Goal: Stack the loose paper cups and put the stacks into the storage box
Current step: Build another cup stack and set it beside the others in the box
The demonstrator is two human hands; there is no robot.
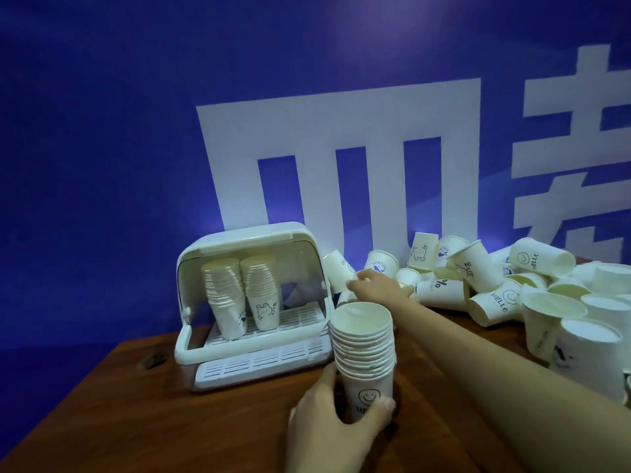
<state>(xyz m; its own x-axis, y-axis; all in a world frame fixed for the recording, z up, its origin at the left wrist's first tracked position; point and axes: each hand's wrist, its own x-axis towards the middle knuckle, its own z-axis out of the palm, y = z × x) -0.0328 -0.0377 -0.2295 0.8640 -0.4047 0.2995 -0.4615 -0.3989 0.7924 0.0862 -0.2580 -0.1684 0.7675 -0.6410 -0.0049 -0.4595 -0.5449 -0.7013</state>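
— So, where does the stack (363, 356) sit against the fingers?

— Upright on the wooden surface (136, 421), near the middle. The left hand (333, 428) curls round its bottom cup, thumb on the right side by the smiley print, fingers (326, 384) wrapping the left. The right hand (375, 285) reaches farther back, fingers bent over a loose cup (336, 271) at the left edge of the pile (512, 288); whether they actually grip it, I cannot tell.

— How many stacks?

— Three. One in hand, two standing side by side inside the storage box (252, 291), whose lid is swung up. The loose cups on the right are too jumbled to count.

— And how do they look?

— Pale cream paper with rolled rims, dark prints: a smiley with "HELLO", a rabbit with "Hi". The pile's cups lie tipped every way; some near the right edge stand mouth up.
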